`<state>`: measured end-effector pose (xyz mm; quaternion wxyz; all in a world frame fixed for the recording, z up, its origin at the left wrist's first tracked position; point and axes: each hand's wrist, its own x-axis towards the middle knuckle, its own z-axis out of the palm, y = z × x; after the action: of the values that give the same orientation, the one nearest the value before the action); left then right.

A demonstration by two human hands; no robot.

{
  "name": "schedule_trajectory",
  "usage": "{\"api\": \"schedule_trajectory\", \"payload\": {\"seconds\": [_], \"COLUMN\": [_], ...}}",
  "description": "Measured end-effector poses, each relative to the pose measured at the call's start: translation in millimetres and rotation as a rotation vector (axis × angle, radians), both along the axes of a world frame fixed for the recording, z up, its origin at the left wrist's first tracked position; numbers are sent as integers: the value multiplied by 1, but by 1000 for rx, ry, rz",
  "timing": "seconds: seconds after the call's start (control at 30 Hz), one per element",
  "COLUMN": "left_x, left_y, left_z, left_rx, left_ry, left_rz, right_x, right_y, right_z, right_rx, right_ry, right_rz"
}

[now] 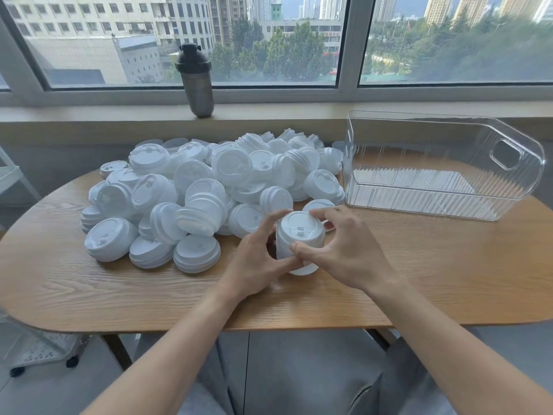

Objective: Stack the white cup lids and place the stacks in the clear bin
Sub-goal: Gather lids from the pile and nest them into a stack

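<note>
While my two hands close in around it, the short stack of white plastic cup lids (300, 241) stands near the middle of the oval light-wood counter (89, 283), a little toward its near edge. My left hand (257, 259) has its grip curled round the stack's left side, thumb low at the front and fingers reaching over the back of the top lid. My right hand (350, 250) grips the right side, thumb pressed on the front of the stack and fingers arched over the far rim. The top lid faces up, its small sip tab showing.

Behind and to the left of the stack, a large loose heap of white plastic cup lids (194, 190) covers the far-left part of the counter; some lie singly, some already nested in small piles, many tilted. One lid of the heap sits just beyond my right fingers.

The clear ribbed plastic bin with a cut-out handle (443, 187) stands at the counter's far-right corner, apart from the stack, and I see no lids inside it.

On the window sill beyond the counter's far edge, a dark grey shaker bottle with a black cap (196, 82) stands upright.
</note>
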<state>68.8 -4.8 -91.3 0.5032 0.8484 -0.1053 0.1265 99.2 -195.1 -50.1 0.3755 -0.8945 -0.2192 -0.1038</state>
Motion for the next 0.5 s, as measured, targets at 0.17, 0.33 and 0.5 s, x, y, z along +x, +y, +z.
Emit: {"api": "schedule_trajectory", "payload": {"seconds": [0.17,0.33,0.5], "left_x": [0,1,1], "left_y": [0,1,-1], "left_z": [1,0,-1], "left_rx": [-7,-15,-28], "left_ry": [-9,-5,11], "left_rz": [9,16,30], "right_x": [-1,1,13], "right_y": [1,0,-11], "right_z": [-5,-8,-23], "right_rx": [27,33,316], "right_ry": [-19,-15,50], "right_rz": [-5,10,-19]}}
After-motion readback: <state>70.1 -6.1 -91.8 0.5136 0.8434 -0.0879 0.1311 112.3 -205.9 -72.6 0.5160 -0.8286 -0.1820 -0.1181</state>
